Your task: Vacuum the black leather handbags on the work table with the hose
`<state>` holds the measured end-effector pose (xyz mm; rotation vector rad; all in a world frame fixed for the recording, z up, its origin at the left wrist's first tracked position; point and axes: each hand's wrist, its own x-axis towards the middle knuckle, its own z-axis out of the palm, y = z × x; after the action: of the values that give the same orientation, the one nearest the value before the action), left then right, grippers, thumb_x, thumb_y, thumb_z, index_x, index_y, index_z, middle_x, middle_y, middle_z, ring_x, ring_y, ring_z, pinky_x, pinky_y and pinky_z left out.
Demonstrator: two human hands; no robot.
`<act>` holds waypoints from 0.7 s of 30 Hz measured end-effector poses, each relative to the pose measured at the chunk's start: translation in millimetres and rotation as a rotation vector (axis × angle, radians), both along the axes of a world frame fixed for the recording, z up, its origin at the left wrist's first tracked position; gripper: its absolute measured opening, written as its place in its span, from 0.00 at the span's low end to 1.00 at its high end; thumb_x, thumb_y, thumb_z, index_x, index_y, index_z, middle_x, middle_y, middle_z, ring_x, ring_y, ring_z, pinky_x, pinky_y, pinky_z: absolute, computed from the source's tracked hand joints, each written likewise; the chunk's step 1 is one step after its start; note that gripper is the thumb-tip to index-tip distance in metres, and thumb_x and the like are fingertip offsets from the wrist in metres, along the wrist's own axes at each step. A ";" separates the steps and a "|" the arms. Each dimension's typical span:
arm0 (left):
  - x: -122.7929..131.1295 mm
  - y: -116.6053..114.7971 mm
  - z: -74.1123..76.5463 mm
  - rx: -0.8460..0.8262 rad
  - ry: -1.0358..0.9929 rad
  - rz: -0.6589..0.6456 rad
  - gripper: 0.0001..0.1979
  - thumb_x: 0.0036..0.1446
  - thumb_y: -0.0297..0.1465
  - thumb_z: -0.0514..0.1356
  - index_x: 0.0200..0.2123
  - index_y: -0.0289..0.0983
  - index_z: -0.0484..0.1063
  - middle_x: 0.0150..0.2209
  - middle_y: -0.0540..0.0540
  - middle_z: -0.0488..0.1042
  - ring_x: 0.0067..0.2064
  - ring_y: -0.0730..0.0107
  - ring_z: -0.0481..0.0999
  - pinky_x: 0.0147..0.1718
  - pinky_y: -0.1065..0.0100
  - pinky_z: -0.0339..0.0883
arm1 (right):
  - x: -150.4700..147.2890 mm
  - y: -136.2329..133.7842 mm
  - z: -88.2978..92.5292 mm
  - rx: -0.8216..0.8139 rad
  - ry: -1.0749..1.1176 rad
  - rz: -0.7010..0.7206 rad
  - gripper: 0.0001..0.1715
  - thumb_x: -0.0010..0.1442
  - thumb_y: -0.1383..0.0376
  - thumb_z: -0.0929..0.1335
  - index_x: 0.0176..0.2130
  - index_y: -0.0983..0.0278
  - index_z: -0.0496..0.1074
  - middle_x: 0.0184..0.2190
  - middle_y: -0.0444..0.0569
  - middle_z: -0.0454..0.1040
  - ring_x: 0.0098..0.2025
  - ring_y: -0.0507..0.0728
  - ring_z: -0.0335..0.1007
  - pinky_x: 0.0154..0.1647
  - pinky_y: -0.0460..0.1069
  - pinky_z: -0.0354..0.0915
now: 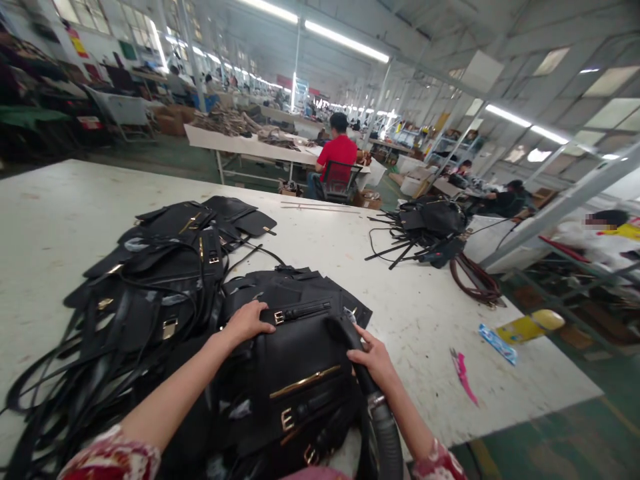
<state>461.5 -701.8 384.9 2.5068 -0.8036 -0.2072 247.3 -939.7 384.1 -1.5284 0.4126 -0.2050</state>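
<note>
While your left hand [247,321] lies palm-down, fingers loose, on the top edge of the black leather bag with gold bar and buckles [300,373], your right hand [375,360] is curled around the black ribbed hose [385,433] at the bag's right side. The bag lies flat at the near edge of the white worktable [65,213]. Touching it on the left sprawls a heap of black leather panels and straps [165,267]. Farther right on the tabletop lie a pink tool [463,377] and a blue packet [497,343], well apart from a second black heap [430,223] at the far edge.
</note>
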 end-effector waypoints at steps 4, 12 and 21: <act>-2.5 14.8 35.8 -0.051 0.054 -0.081 0.10 0.43 0.36 0.57 0.27 0.37 0.73 0.23 0.52 0.71 0.30 0.67 0.70 0.29 0.72 0.59 | -2.5 1.3 22.5 -0.014 -0.115 -0.048 0.45 0.42 0.65 0.71 0.58 0.63 0.54 0.24 0.41 0.72 0.17 0.50 0.64 0.16 0.46 0.63; -46.7 41.3 182.5 -0.068 -0.830 -0.132 0.21 0.58 0.36 0.45 0.43 0.29 0.70 0.35 0.49 0.66 0.35 0.76 0.66 0.36 0.72 0.56 | -58.1 -18.4 51.3 -0.085 -0.173 -0.243 0.45 0.44 0.63 0.72 0.58 0.62 0.53 0.21 0.40 0.70 0.19 0.51 0.64 0.18 0.45 0.61; -114.8 -5.3 -20.0 0.262 -0.618 -0.447 0.26 0.52 0.17 0.46 0.52 0.45 0.62 0.42 0.47 0.67 0.32 0.75 0.71 0.28 0.74 0.65 | -108.5 -13.3 31.7 -0.111 -0.084 -0.315 0.46 0.44 0.61 0.72 0.59 0.62 0.53 0.31 0.45 0.74 0.22 0.50 0.63 0.22 0.45 0.62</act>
<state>346.7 -707.1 364.9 2.6182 -1.6785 0.3605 138.8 -952.9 415.8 -1.5513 0.5818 -0.5442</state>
